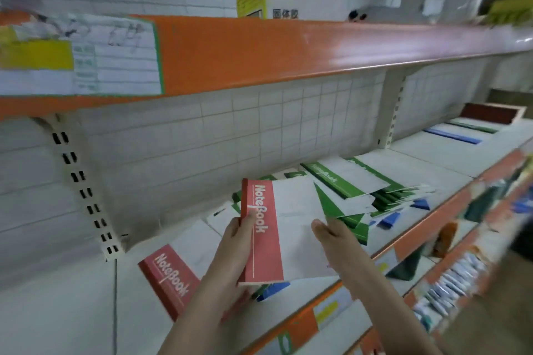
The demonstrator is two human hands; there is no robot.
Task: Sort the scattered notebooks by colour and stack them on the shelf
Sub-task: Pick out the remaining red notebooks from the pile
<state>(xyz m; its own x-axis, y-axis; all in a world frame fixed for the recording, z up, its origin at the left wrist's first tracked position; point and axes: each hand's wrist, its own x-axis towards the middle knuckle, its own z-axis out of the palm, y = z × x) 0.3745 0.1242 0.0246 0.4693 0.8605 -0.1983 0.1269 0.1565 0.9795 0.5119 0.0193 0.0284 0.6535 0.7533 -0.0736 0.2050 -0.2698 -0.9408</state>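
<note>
Red notebook (271,235) held above shelf (86,311), left hand (235,242) gripping the spine edge, thumb curled over the cover; right hand (336,236) pinching the white side (fingers beneath hidden). Second red notebook (170,277) lying below-left; green notebooks (346,181) scattered behind.

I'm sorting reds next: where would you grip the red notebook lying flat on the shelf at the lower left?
Take the red notebook by its long red spine edge, coming from the left. It lies flat, the left forearm covers its near right part, and the left side has bare shelf, so fingers can probably slide under that edge.
</note>
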